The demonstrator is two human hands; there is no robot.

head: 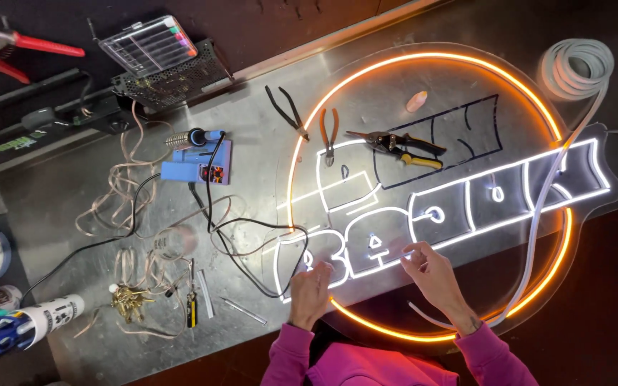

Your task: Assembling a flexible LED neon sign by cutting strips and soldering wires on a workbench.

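the lit neon sign point(466, 193) is laid flat on the metal table point(73, 207); its lower white lettering is touched by both hands; the left hand point(311, 292) is loosely curled, knuckles up, on the glowing tube; the right hand point(427, 266) is pinched on a white strip point(538, 236); tin snips point(398, 146) and orange pliers point(329, 132) are seen above.

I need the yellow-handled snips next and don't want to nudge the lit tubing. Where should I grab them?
Take the yellow-handled snips by the two handles at their right end, reaching from the far right. The handles splay open there, and the blades point left toward the orange pliers.
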